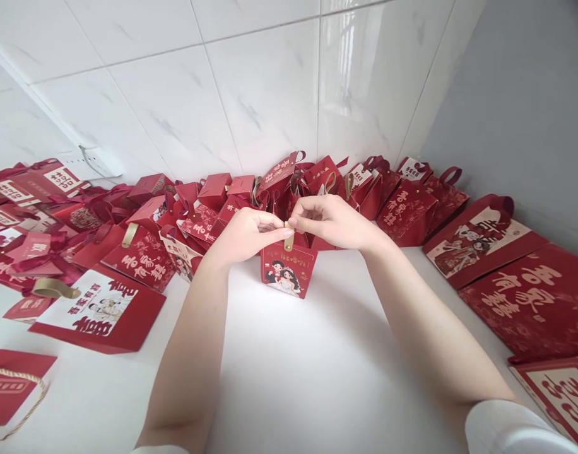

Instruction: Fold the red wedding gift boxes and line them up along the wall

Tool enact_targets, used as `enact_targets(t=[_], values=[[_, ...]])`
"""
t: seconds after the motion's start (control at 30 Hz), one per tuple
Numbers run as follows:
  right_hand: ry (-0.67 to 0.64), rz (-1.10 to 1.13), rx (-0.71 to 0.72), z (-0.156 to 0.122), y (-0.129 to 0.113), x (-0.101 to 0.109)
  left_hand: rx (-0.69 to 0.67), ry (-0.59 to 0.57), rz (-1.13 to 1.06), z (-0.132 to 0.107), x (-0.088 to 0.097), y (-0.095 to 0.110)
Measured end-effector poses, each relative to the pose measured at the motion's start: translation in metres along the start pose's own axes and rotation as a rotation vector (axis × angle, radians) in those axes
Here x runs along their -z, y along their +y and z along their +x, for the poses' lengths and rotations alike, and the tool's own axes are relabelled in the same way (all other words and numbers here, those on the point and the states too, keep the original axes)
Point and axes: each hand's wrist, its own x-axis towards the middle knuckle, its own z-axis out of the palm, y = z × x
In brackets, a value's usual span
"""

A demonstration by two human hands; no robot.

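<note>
A small red gift box (285, 272) with a printed cartoon couple stands upright on the white table in the middle of the head view. From its top rises a gold strap handle (289, 241) fixed with a stud. My left hand (251, 233) pinches the top of this strap from the left, thumb and forefinger together. From the right, my right hand (330, 222) closes thumb and forefinger on the same strap top, its fingertips touching or nearly touching the left ones. Both hands cover part of the box's upper edge.
Many red gift boxes (241, 188) crowd the back along the tiled wall (265, 94). A larger box with a gold handle (100, 309) lies left, near a rope-handled box (14, 391). Big red boxes (530, 296) line the right side. A wall socket (97, 162) sits behind.
</note>
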Motion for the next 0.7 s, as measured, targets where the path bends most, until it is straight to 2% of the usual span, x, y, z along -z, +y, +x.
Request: enact_targets(t=[0.37, 0.6, 0.7], values=[[-0.047, -0.049, 0.018, -0.0012, -0.0004, 0.0046, 0.050, 0.015, -0.144, -0.0032, 0.0010, 0.0056], [-0.088, -0.002, 0.000, -0.0011, 0.0004, 0.0018, -0.002, -0.027, -0.186, 0.0009, 0.0019, -0.0006], [-0.062, 0.030, -0.007, -0.0012, 0.0015, 0.0019, -0.005, 0.023, -0.213, 0.0023, -0.0010, -0.0013]])
